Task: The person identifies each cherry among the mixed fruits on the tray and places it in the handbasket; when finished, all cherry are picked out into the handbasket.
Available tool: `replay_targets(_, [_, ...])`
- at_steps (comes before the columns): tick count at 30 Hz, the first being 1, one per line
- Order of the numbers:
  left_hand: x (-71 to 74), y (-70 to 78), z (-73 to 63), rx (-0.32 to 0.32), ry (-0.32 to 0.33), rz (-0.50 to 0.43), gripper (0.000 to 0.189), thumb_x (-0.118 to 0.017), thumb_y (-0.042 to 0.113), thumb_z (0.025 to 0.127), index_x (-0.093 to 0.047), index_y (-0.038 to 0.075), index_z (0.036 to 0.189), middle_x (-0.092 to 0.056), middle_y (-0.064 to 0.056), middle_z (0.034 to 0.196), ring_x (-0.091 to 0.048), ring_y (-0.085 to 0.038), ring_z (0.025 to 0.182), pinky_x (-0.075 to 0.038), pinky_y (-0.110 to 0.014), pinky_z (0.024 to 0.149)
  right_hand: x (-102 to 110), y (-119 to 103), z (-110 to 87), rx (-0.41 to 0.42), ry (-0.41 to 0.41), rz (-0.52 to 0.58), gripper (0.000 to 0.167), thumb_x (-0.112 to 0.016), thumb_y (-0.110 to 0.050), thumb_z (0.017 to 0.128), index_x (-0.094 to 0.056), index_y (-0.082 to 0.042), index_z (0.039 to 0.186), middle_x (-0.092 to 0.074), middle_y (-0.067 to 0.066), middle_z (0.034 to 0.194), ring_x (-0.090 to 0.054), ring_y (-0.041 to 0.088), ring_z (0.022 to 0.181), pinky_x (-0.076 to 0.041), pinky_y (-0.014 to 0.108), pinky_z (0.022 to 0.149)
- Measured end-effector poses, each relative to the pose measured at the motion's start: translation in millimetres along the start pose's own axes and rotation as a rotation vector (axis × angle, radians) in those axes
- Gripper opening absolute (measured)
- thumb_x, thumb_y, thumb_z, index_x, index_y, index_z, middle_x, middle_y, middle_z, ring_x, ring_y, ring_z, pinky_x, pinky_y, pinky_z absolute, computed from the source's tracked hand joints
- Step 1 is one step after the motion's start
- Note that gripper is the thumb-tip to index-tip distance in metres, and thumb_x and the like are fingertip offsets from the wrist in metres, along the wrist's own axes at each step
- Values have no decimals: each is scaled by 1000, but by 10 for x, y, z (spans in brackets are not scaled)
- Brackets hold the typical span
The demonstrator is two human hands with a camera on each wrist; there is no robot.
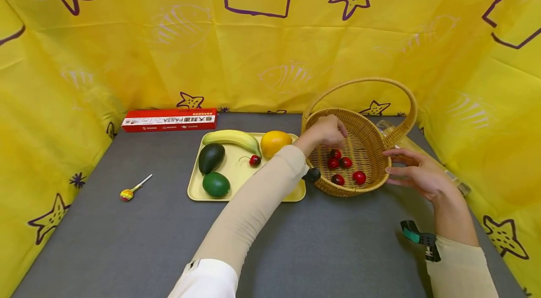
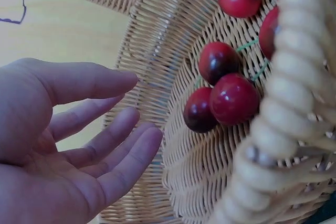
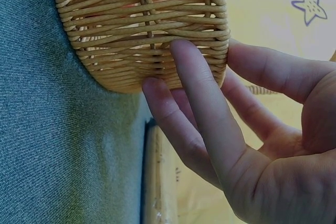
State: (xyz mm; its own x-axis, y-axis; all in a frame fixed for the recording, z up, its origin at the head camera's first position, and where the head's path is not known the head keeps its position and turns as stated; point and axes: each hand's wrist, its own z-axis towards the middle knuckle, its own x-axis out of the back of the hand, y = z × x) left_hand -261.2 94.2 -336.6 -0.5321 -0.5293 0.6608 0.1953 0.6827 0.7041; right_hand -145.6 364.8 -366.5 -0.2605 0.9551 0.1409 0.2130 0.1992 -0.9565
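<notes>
A wicker basket (image 1: 367,133) with a tall arched handle stands at the right of the table. Several red cherries (image 2: 234,99) lie loose on its woven floor. My left hand (image 1: 331,131) reaches over the tray into the basket. In the left wrist view its fingers are loosely bent, apart from the cherries, and nothing lies between them. At the basket's right side my right hand (image 1: 416,173) holds the rim. The right wrist view has the fingertips (image 3: 185,51) against the outer weave and the thumb at the rim, its tip partly hidden.
Left of the basket, a cream tray (image 1: 241,185) bears a banana (image 1: 232,137), an avocado (image 1: 211,158), a green fruit (image 1: 216,184), an orange-yellow fruit (image 1: 274,143) and one cherry (image 1: 255,160). A pasta box (image 1: 169,120), a lollipop (image 1: 127,194) and a clear package (image 1: 448,171) lie around.
</notes>
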Motion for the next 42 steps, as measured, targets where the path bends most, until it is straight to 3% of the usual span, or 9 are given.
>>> replay_targets(4, [-15,43,-40,-40,26,26,30,-77,9,89,-77,20,117,-72,-5,120,-51,-14,75,-42,-22,57,9,18,3,5,1,6,47,-69,-2,98,-57,-7,143,-48,-7,135,-72,11,103,-63,36,84])
replay_targets(11, [-19,122,-157,-132,27,-18,30,-77,9,89,-76,19,117,-71,-3,97,-54,-12,70,-46,-21,59,24,27,17,3,11,8,46,-70,-3,98,-59,-10,142,-54,-7,133,-72,11,103,-63,35,83])
replay_targets(16, [-29,168,-284,-204,35,-21,31,-79,11,89,-77,19,119,-70,2,104,-63,-11,88,-51,-20,71,25,28,18,5,8,16,44,-69,-1,98,-60,-9,141,-55,-6,132,-72,12,103,-64,34,82])
replay_targets(24, [-19,214,-459,-268,46,-53,30,-82,17,90,-76,21,119,-72,6,104,-64,-7,95,-51,-18,77,33,38,24,4,-1,27,44,-68,-1,99,-60,-10,141,-55,-6,132,-71,10,104,-63,34,82])
replay_targets(35, [34,138,-741,-384,90,-168,30,-83,13,89,-76,17,117,-74,5,106,-67,-1,92,-53,-13,80,31,42,26,6,-5,20,43,-67,-1,99,-60,-10,141,-53,-6,132,-71,10,104,-64,34,82])
replay_targets(42, [71,33,-932,-410,117,-232,31,-82,9,87,-75,14,117,-72,5,103,-68,-5,92,-54,-15,82,30,47,31,11,-7,18,44,-67,-1,99,-59,-9,141,-53,-8,133,-72,11,103,-64,34,82])
